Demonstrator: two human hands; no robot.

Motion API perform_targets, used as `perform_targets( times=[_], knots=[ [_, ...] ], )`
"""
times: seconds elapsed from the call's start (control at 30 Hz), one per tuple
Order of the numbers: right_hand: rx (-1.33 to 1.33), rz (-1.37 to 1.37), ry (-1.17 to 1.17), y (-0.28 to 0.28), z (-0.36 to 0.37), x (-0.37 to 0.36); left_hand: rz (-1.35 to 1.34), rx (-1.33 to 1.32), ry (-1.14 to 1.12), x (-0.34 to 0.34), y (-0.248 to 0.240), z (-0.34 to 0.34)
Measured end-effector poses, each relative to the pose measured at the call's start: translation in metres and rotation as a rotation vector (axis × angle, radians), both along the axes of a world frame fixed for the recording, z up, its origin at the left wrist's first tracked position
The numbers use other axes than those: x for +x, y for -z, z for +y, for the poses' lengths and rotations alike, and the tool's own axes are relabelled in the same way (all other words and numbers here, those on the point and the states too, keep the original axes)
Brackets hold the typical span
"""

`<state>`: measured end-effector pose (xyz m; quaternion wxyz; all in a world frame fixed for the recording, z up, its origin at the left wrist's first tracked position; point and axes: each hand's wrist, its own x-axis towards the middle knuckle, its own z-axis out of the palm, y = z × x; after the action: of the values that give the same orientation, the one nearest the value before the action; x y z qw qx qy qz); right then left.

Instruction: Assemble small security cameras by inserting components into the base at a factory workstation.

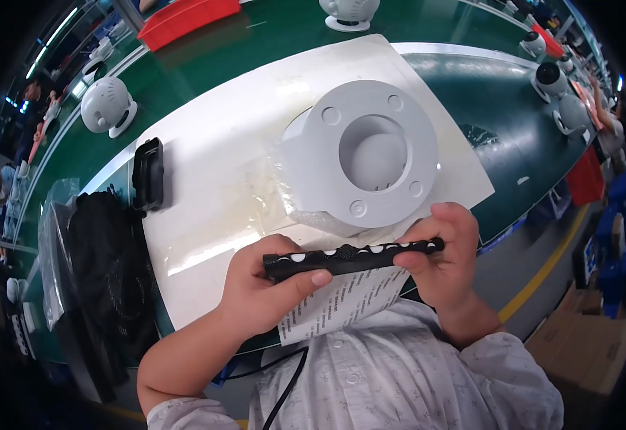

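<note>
Between my two hands is a long black plastic part (345, 259), seen nearly edge-on, with a row of white oval spots along its edge. My left hand (263, 287) grips its left end, thumb along the near side. At the other end, my right hand (442, 258) pinches it between thumb and fingers. Just beyond, a white fixture (313, 150) stands on a white mat (220, 143); its round flange has several recesses and a wide central hole with a white dome inside. Under the black part hangs a sheet of printed paper (338, 304), reaching toward my lap.
Left on the mat lies a black tray-like piece (148, 174). Nearer, a black bundle (109, 265) sits beside a clear plastic bag (54, 244). White rounded devices (105, 105) and a red bin (188, 21) stand on the green bench (270, 36). Cardboard boxes (578, 347) lie at lower right.
</note>
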<state>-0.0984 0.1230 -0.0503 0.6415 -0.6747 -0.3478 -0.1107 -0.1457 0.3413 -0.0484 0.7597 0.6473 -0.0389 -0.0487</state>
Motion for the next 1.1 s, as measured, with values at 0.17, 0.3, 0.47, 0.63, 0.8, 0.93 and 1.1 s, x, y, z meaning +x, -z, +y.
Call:
perform_targets(
  times=[0.17, 0.3, 0.47, 0.63, 0.8, 0.93, 1.1],
  knots=[
    [-0.057, 0.103, -0.021, 0.001, -0.009, 0.002, -0.242, 0.093, -0.047, 0.001, 0.005, -0.003],
    [0.188, 0.349, -0.092, -0.002, -0.003, 0.001, -0.261, 0.141, -0.043, 0.002, 0.002, -0.003],
    [-0.217, -0.262, 0.192, -0.014, -0.005, 0.01, -0.331, 0.175, -0.065, 0.003, 0.006, -0.003],
    [-0.353, -0.373, 0.199, -0.017, -0.002, 0.005, -0.398, 0.187, -0.076, 0.004, 0.005, -0.006],
    [-0.206, -0.501, 0.089, -0.011, 0.004, 0.005, -0.427, 0.226, -0.088, 0.004, 0.005, -0.006],
    [-0.226, -0.337, -0.008, -0.029, 0.014, 0.001, -0.594, 0.371, -0.025, 0.007, 0.003, -0.005],
    [-0.22, -0.267, -0.222, -0.036, 0.014, -0.002, -0.731, 0.439, -0.029, 0.009, 0.001, -0.004]
  ],
)
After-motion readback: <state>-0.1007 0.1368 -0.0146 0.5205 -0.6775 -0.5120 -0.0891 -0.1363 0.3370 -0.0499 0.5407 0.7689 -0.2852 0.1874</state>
